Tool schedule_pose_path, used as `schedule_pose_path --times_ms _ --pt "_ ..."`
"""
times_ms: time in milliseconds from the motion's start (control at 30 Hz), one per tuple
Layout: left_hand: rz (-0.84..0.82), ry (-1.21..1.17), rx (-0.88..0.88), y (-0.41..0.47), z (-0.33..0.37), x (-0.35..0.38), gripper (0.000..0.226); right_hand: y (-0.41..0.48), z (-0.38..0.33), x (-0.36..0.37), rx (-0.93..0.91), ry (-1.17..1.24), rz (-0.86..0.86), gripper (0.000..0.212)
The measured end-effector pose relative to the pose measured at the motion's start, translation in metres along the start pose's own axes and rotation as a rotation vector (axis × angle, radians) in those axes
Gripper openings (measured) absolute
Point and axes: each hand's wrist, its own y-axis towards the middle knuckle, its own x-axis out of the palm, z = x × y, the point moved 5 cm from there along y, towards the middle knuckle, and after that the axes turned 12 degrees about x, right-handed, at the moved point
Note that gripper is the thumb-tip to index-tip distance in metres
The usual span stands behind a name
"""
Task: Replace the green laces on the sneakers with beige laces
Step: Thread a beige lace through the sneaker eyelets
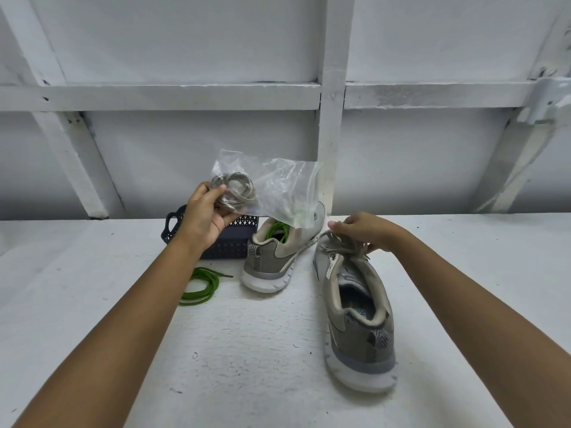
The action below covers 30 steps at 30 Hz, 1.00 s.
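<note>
Your left hand (205, 216), centre left of the frame, grips a clear bag (278, 186) with a coil of beige lace (234, 191) inside, held above the worktop (247, 366). Your right hand (367, 231), centre right, pinches the threaded beige lace (340, 247) at the top of the right sneaker (358, 319), which looks finished or nearly so. The left sneaker (272, 257) at centre still carries its green lace (278, 230); a loose green lace (200, 284) lies lower left of it. You seem to be between shoes: next, strip that green lace out, then free the coil from the bag.
</note>
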Motion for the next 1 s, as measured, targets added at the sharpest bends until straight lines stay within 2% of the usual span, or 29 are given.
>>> schedule_pose_path --times_ms 67,167,233,267,300,367,433,500,567,633,800,833,900,1000 --pt "0.004 0.002 -0.006 -0.002 -0.002 0.001 0.011 -0.005 -0.006 0.000 0.011 -0.087 0.054 0.055" --pt "0.011 -0.001 -0.021 -0.003 -0.003 0.002 0.010 -0.009 -0.019 -0.006 -0.051 -0.224 0.254 0.049" --pt "0.013 -0.004 -0.031 -0.004 -0.003 0.002 0.010 -0.011 -0.028 -0.011 -0.102 -0.159 0.379 0.039" --pt "0.015 -0.007 -0.033 -0.004 -0.003 0.002 0.010 -0.013 -0.033 -0.014 -0.124 -0.020 0.394 0.038" --pt "0.016 -0.011 -0.035 -0.004 -0.003 0.002 0.010 -0.014 -0.036 -0.016 -0.144 0.164 0.354 0.038" --pt "0.019 -0.022 -0.035 -0.004 -0.002 0.001 0.009 -0.017 -0.048 -0.010 -0.154 0.504 0.120 0.042" --pt "0.027 -0.037 -0.039 -0.004 -0.001 0.000 0.009 -0.021 -0.060 0.004 -0.151 0.618 -0.116 0.043" --pt "0.046 -0.052 -0.041 -0.003 0.001 -0.004 0.008 -0.021 -0.070 0.014 -0.165 0.668 -0.157 0.029" --pt "0.065 -0.023 -0.038 -0.001 0.005 -0.013 0.007 -0.016 -0.077 0.017 -0.157 0.704 -0.053 0.027" --pt "0.059 0.167 -0.021 0.004 0.010 -0.026 0.010 -0.012 -0.085 0.016 -0.164 0.656 0.089 0.027" --pt "0.086 1.037 0.106 0.027 0.028 -0.070 0.012 -0.008 -0.119 0.025 -0.288 0.348 0.296 0.027" --pt "0.092 1.174 0.129 0.031 0.032 -0.075 0.021 -0.007 -0.127 0.030 -0.312 0.275 0.307 0.024" --pt "0.070 1.320 0.140 0.037 0.036 -0.083 0.039 0.001 -0.141 0.045 -0.334 0.149 0.288 0.026" --pt "-0.033 1.456 0.128 0.044 0.030 -0.089 0.038 0.007 -0.157 0.068 -0.381 -0.060 0.238 0.024"
